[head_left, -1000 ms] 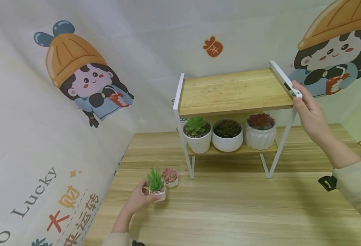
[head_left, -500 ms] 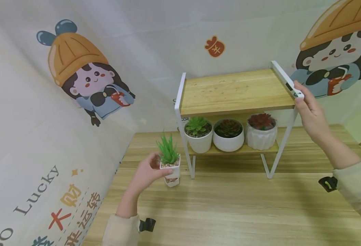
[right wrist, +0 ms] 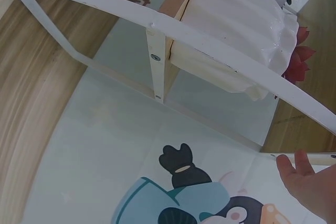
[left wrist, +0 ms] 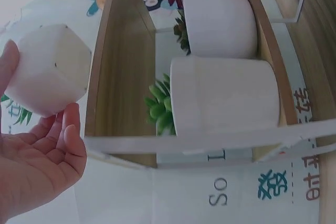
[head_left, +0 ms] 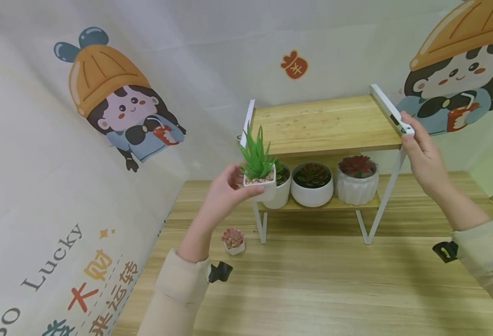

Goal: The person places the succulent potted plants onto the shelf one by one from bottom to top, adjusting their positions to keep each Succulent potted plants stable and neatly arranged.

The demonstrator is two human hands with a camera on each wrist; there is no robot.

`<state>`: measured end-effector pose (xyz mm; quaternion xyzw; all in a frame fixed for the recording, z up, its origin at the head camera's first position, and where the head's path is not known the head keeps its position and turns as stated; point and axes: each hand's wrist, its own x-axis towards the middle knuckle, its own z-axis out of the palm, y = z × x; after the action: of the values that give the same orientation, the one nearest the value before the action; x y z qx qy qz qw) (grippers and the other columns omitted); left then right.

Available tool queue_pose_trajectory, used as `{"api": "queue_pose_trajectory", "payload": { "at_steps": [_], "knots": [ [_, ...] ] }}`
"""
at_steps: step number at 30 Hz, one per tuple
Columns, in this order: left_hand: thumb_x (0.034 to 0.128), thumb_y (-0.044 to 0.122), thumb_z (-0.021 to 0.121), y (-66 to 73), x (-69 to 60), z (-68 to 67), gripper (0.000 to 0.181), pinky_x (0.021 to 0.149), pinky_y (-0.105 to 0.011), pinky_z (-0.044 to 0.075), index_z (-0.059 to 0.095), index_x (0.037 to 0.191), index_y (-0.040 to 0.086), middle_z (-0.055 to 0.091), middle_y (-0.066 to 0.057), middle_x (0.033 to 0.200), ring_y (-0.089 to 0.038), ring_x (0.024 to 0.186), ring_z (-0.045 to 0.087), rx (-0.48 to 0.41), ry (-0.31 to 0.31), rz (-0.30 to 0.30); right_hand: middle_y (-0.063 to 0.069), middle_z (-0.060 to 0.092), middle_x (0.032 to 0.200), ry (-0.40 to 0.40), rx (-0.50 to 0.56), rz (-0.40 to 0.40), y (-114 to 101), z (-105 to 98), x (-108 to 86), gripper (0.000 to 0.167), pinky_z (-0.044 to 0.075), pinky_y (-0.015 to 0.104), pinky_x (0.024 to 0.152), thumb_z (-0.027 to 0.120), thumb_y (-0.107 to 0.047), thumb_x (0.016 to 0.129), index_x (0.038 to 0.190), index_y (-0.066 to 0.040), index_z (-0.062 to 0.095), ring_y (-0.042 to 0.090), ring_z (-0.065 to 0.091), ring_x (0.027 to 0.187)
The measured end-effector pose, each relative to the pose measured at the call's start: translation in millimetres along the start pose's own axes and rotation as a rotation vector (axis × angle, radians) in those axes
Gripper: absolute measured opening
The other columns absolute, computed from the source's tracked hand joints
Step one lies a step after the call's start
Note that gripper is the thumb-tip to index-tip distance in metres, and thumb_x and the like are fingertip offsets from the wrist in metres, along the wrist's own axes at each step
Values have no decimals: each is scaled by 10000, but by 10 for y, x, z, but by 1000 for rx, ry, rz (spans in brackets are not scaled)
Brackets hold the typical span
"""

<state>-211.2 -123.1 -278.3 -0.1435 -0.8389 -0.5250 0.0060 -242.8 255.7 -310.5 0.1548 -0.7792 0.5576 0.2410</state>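
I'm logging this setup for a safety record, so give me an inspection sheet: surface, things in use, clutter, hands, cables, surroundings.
Surface: wood-grain table.
Things in use: spiky green plant in a white pot, held off the table by the left end of the two-tier stand; three potted plants in a row on its lower shelf; small pink plant on the table.
Clutter: nothing seen.
Hands: left hand grips the spiky plant's pot; right hand holds the stand's upper right front corner.
Cables: nothing seen.
Surroundings: pale backdrop with cartoon figures and lettering.
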Motion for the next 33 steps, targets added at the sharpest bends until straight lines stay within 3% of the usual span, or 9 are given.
{"api": "queue_pose_trajectory", "payload": {
  "at_steps": [5, 10, 14, 17, 26, 33],
  "knots": [
    [771, 303, 727, 175, 174, 129, 634, 667, -286, 447, 437, 1308, 130, 527, -52, 997, -152, 835, 506, -36, 29, 11, 19, 203, 1521, 3, 13, 4, 27, 2, 2, 455, 214, 224, 1063, 332, -211, 995, 1446, -184, 276, 50, 274, 1286],
    [781, 314, 718, 313, 350, 233, 577, 678, -332, 465, 470, 1274, 144, 547, -37, 1091, -118, 769, 547, -89, 63, 36, 15, 206, 1519, 2, 13, 8, 38, 0, 9, 453, 249, 216, 1030, 330, -209, 995, 1444, -183, 278, 71, 292, 1273],
    [798, 338, 697, 416, 468, 286, 519, 718, -328, 483, 498, 1247, 168, 513, -22, 1236, -131, 828, 588, -44, 73, 61, 26, 206, 1519, -1, 14, 8, 37, -8, 9, 454, 240, 224, 1032, 331, -208, 995, 1445, -186, 276, 68, 293, 1267],
    [815, 338, 680, 474, 547, 314, 529, 735, -309, 480, 483, 1276, 170, 512, -31, 1255, -149, 888, 587, -29, 65, 73, 29, 203, 1520, -2, 10, 8, 32, -13, 6, 454, 228, 223, 1038, 331, -211, 995, 1445, -184, 274, 57, 287, 1268],
    [848, 289, 651, 518, 747, 356, 472, 745, -321, 499, 484, 1253, 112, 553, -58, 1170, -171, 916, 586, -1, 86, 65, 39, 198, 1521, -5, -13, 24, 23, -10, 4, 463, 214, 239, 1052, 326, -236, 996, 1452, -199, 253, 46, 280, 1268],
    [880, 294, 608, 523, 810, 319, 464, 839, -337, 481, 471, 1278, 100, 503, -92, 1300, -201, 1046, 577, 73, 74, 39, 17, 211, 1518, 5, -4, 20, 35, -2, 11, 459, 221, 247, 1045, 333, -236, 995, 1449, -208, 264, 53, 290, 1260]
  ]
}}
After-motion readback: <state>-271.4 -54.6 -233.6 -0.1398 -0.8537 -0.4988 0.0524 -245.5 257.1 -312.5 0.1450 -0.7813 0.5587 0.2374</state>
